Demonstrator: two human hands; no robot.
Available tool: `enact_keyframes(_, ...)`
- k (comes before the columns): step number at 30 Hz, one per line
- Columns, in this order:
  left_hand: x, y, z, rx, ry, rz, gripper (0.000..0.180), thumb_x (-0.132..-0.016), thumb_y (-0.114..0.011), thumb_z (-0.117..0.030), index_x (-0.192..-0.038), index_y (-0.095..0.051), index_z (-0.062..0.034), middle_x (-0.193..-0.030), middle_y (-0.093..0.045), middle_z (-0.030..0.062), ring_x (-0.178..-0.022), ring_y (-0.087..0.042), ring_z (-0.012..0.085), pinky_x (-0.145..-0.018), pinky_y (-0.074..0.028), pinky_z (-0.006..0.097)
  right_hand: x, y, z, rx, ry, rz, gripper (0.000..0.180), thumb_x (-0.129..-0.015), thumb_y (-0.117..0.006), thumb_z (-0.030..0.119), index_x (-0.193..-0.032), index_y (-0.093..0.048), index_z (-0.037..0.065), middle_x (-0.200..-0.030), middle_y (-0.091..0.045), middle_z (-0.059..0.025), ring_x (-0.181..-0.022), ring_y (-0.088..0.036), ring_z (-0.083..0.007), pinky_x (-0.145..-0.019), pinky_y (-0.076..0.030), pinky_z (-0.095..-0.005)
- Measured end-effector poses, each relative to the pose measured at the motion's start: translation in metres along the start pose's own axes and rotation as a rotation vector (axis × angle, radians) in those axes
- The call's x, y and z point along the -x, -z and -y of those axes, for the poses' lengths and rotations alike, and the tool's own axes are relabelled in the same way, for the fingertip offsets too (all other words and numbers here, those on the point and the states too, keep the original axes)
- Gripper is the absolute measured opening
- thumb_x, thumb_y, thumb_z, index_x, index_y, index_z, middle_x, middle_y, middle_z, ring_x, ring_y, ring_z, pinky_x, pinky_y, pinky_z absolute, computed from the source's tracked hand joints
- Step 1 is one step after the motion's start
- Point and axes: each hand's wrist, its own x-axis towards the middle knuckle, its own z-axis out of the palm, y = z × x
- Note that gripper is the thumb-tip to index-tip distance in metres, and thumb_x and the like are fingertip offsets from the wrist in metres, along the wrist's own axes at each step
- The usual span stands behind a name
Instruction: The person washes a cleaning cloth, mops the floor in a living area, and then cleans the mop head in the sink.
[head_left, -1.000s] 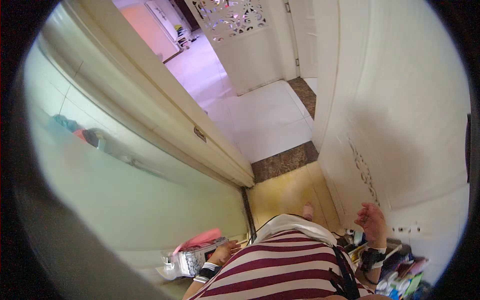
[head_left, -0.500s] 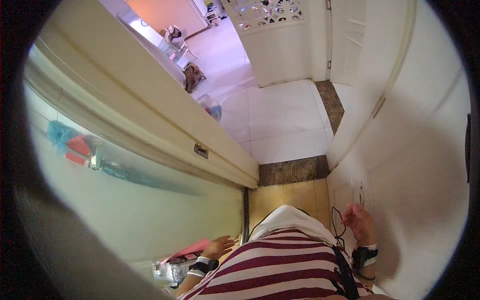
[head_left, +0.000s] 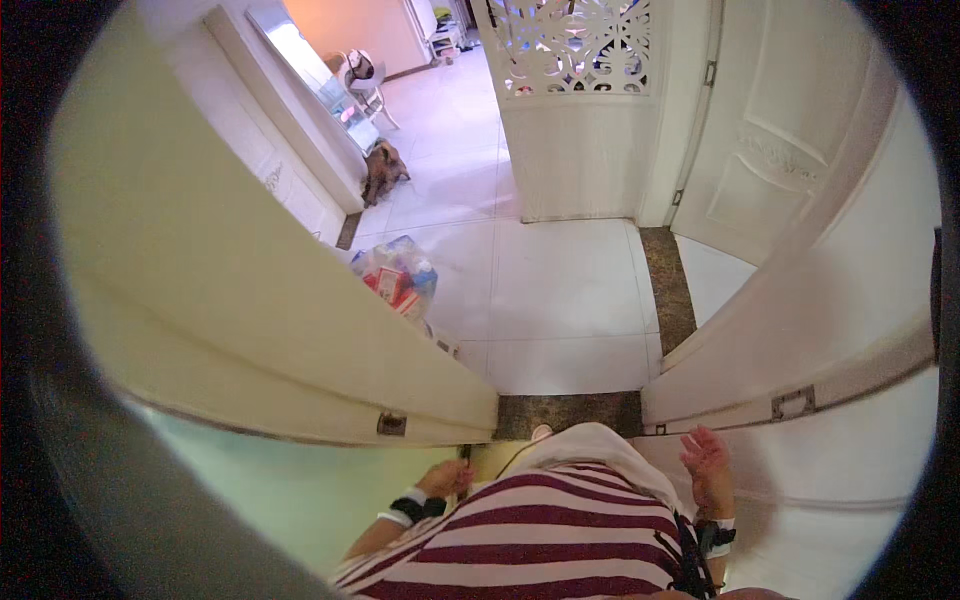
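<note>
My left hand [head_left: 446,480] hangs low beside my hip, next to the door frame. Its fingers are loosely bent with nothing visible in them. On the other side, my right hand [head_left: 708,468] is raised near the white door [head_left: 840,475], fingers apart and empty; I cannot tell whether it touches the door. Dark bands with white edges wrap both wrists. A striped maroon-and-white top [head_left: 560,530] fills the view between my arms, and black cords [head_left: 685,555] hang at its right side.
A dark stone threshold [head_left: 570,412] crosses the doorway ahead, between a cream door frame [head_left: 300,370] and the white door. Beyond it, a clear bag of packages [head_left: 398,280] and a brown furry shape [head_left: 382,172] rest on white tiles. A cutout partition [head_left: 575,150] stands farther on.
I have moved forward toward the threshold, and more of the tiled hall shows. The items behind the glass at left are out of view. My left fingers have bent a little.
</note>
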Motion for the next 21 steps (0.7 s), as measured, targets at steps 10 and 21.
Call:
enact_keyframes(10,0.012,-0.078,-0.183,-0.065,-0.244,0.065,0.046,-0.089,-0.052,-0.021,-0.125,-0.037,0.0025,-0.11,-0.054,0.0129,-0.099,-0.053,0.023,-0.089,-0.042,0.032,-0.092,-0.096,0.107,-0.515,0.295,0.376,0.086,-0.08,-0.045,0.061,-0.142,-0.005,0.017,-0.146,-0.009,-0.0155,-0.133,-0.014,-0.0351,-0.104,-0.02,-0.0546)
enact_keyframes(21,0.004,-0.086,-0.269,0.227,-0.454,-0.31,0.044,-0.089,-0.052,-0.021,-0.126,-0.038,-0.002,-0.108,-0.053,0.0102,-0.097,-0.054,0.0194,-0.082,-0.045,0.029,-0.303,-0.167,0.237,-0.753,0.244,0.95,0.084,-0.084,-0.04,0.06,-0.141,0.007,0.02,-0.146,0.012,-0.0153,-0.136,0.006,-0.0311,-0.109,-0.003,-0.0475)
